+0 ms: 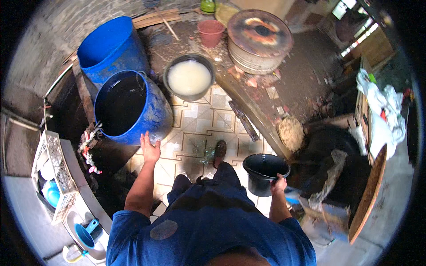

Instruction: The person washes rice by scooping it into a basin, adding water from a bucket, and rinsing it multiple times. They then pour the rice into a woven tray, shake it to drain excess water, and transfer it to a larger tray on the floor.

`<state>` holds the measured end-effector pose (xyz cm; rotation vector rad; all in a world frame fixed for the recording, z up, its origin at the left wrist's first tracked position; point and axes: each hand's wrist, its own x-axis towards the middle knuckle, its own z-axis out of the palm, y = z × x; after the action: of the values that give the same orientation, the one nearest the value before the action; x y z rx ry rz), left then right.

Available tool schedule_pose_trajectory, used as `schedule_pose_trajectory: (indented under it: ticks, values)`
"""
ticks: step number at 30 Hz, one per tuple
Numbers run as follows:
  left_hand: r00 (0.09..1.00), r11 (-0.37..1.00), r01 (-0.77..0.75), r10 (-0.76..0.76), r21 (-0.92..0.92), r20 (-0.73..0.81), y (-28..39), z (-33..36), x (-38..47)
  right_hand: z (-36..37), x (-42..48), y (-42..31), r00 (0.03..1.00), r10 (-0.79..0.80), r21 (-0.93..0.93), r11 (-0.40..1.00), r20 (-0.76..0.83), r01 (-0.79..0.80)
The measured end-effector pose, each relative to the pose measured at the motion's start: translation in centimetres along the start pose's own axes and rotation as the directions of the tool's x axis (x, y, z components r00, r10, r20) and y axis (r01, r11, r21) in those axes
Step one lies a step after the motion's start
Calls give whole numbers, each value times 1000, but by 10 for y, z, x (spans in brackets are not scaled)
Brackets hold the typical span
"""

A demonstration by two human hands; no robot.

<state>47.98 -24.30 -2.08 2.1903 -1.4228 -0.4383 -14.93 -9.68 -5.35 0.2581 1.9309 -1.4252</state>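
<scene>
My right hand (279, 184) grips the rim of a black plastic bucket (260, 184), held at my right side; its inside is dark. My left hand (150, 148) reaches out with fingers apart, close to the lower side of a blue plastic drum (154, 114). Whether the fingertips touch the drum I cannot tell. Dark liquid appears to stand inside that drum. Behind it a second blue drum (114, 71) leans with its mouth toward the left. A dark basin (189, 97) of cloudy whitish liquid (189, 78) sits ahead of me.
Patterned floor tiles (196, 133) look wet under my feet. A wooden strip (244, 121) lies beside a raised ledge (253, 116). Beyond are a rusty-topped metal drum (261, 36) and a red pot (211, 35). At left, a blue dipper (86, 234) rests in a sink by a dish rack (55, 163).
</scene>
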Motion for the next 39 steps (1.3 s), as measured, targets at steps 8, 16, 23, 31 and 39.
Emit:
schedule_pose_trajectory:
  ticks: [8,16,23,31,39]
  values:
    - [977,955,156,-112,251,-183,37,-32,109,287,13,-63,850,-203,-137,943,487,304]
    - [947,877,278,-319,391,44,38,14,207,597,18,-65,415,-314,-115,664,854,739]
    - [907,894,370,-407,252,111,23,31,226,801,1,-24,104,-288,-65,143,952,988]
    - [913,844,323,-397,429,92,22,36,224,915,12,67,57,-93,-66,-88,994,994]
    - [950,879,242,-300,410,82,18,32,225,945,28,145,191,97,-170,-195,977,966]
